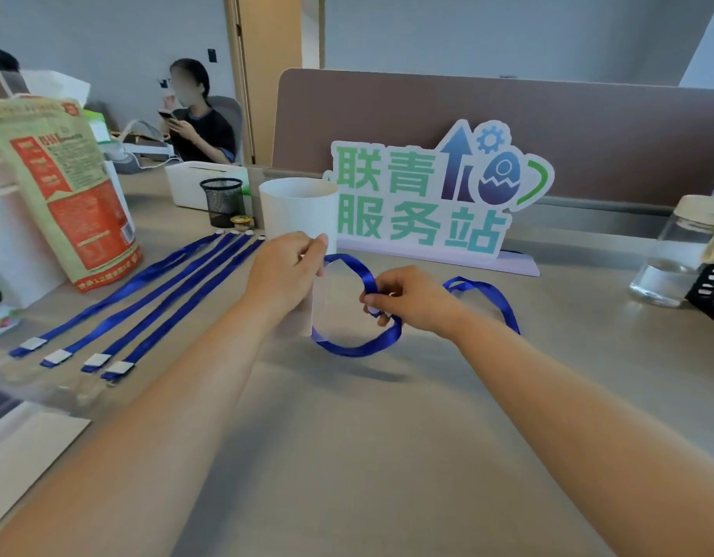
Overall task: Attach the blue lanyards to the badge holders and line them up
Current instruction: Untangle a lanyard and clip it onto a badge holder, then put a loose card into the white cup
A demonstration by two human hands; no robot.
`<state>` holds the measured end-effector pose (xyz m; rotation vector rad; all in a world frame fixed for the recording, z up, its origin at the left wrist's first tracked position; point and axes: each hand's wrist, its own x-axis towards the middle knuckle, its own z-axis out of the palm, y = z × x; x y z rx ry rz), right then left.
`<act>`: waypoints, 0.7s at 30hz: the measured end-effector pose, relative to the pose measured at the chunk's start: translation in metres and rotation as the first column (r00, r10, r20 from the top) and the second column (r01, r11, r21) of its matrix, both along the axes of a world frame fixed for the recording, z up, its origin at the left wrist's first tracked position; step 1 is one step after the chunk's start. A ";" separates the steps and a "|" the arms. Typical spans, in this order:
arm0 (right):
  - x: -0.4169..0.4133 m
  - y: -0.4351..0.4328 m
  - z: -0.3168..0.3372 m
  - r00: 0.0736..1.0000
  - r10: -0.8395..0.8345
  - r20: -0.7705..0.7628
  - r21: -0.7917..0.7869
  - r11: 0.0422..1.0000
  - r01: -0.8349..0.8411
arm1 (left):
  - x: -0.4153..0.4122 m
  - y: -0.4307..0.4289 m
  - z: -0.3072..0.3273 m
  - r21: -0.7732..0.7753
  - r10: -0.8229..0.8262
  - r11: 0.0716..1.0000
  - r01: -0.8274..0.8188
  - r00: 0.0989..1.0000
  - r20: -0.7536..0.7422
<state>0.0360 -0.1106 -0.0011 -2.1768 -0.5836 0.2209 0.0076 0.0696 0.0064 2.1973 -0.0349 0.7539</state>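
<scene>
Above the bench (pixel 347 436), the left hand (pixel 285 271) pinches the top of a clear badge holder (pixel 335 303), and just beside it the right hand (pixel 407 299) grips the blue lanyard (pixel 363 347) looping under both.

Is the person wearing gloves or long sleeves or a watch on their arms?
No. The left hand and right hand are bare, with no gloves. Both forearms are uncovered as far as the picture shows, and no watch, bracelet or ring is visible.

Two bare forearms, no sleeves, watch or rings apparent; left hand (pixel 285 271), right hand (pixel 411 297); fingers unadorned.
</scene>
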 end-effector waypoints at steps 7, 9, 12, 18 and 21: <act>0.042 0.041 0.038 0.982 -0.175 0.073 0.370 0.919 0.137 | 0.024 0.038 -0.013 -0.368 0.279 0.882 -0.296 0.955 -0.100; 0.058 0.058 0.057 0.970 -0.214 0.113 0.404 0.902 0.152 | 0.031 0.048 -0.015 -0.433 0.307 0.838 -0.331 0.943 -0.127; 0.082 0.087 0.082 0.955 -0.248 0.164 0.420 0.893 0.160 | 0.040 0.055 -0.021 -0.487 0.317 0.801 -0.348 0.937 -0.149; 0.128 0.141 0.110 0.881 -0.342 0.327 0.434 0.882 0.182 | 0.048 0.065 -0.036 -0.431 0.325 0.832 -0.348 0.937 -0.128; 0.151 0.159 0.117 0.841 -0.417 0.346 0.493 0.843 0.216 | 0.047 0.070 -0.041 -0.390 0.322 0.864 -0.318 0.945 -0.058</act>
